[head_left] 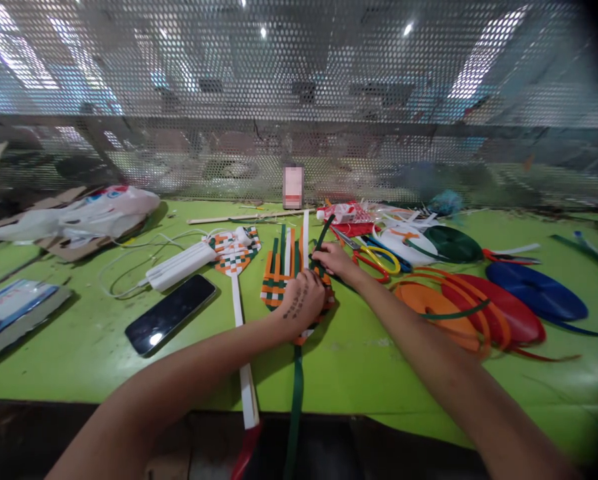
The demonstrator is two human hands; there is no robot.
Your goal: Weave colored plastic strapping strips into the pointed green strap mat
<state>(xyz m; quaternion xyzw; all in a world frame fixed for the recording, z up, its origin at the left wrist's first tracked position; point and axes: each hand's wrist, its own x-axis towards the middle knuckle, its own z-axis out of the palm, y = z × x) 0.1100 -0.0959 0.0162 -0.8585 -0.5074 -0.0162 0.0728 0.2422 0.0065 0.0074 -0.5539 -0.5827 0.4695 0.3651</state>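
A half-woven piece of orange, green and white plastic strips lies on the green table in front of me. Loose strip ends stand up along its far edge, and a long green strip runs from its near tip over the table edge. My left hand rests on the weave with its fingers curled down, their tips hidden. At the upper right of the weave, my right hand pinches a dark green strip. Left of it lies a finished woven fan with a white handle.
A black phone, a white power bank and its cable lie left. Right are yellow-handled scissors and rolls of orange, red, blue and green strip. A perforated metal screen stands behind the table.
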